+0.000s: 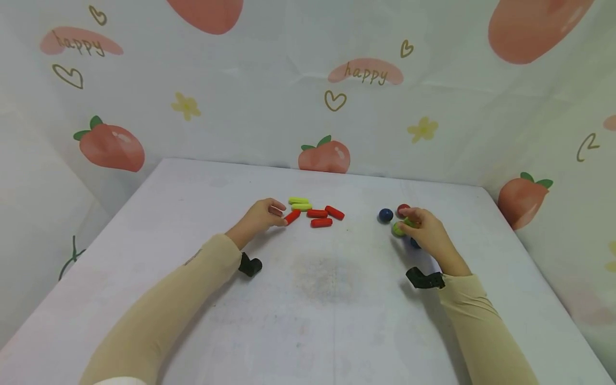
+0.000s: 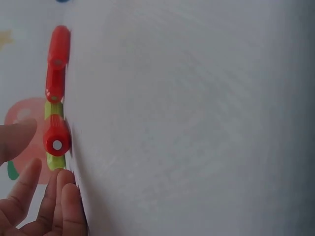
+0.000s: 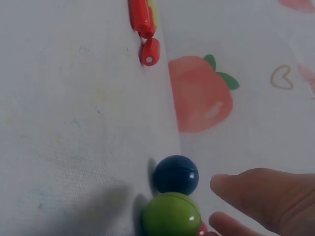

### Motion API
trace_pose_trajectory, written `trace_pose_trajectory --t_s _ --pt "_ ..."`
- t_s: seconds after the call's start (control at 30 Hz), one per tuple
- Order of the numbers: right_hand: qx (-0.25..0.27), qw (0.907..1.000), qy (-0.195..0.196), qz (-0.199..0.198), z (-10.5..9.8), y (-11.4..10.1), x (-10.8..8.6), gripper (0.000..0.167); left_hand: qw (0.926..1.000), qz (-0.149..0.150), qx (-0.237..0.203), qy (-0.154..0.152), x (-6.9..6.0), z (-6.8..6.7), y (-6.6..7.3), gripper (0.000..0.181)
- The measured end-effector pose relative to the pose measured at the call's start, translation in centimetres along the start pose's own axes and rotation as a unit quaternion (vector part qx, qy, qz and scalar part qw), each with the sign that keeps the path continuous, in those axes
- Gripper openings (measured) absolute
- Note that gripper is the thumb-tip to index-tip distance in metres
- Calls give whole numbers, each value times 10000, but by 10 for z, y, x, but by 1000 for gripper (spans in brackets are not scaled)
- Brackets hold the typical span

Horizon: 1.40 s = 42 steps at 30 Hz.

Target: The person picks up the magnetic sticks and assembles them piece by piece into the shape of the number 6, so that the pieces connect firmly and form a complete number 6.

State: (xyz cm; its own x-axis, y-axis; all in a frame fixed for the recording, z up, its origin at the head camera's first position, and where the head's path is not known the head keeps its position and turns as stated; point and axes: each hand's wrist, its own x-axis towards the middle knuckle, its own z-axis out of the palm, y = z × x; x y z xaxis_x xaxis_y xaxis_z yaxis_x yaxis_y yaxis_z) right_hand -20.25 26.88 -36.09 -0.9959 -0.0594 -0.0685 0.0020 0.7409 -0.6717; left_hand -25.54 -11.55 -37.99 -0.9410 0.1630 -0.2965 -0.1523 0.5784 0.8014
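The left hand is beside the nearest red stick. In the left wrist view the thumb and fingers of this hand are spread, with the round end of a red stick seen beyond them. Several more red sticks and two yellow-green ones lie to its right. Over a group of small balls hangs the right hand, its fingers apart. Around it show a blue ball, a red ball and a green ball; the hand partly hides others. In the right wrist view the fingers are beside the balls.
The white table has a faint grey smudge near its middle. A patterned cloth with peaches, hearts and flowers hangs behind it. Black wrist devices extend from both cuffs over the table.
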Motion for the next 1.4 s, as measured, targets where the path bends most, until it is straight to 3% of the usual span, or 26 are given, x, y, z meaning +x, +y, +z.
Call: trace_pose_trajectory --t_s 0.5,1.07,1.4 --pt "-434 9990 8 -129 6 6 6 42 9983 -47 576 40 5 3 3 36" --pt "-984 9948 -46 -247 12 6 9 38 9978 -83 648 -63 11 5 4 31" --pt "-1019 9943 -49 -300 12 3 9 37 9975 -148 685 -100 9 5 5 29"
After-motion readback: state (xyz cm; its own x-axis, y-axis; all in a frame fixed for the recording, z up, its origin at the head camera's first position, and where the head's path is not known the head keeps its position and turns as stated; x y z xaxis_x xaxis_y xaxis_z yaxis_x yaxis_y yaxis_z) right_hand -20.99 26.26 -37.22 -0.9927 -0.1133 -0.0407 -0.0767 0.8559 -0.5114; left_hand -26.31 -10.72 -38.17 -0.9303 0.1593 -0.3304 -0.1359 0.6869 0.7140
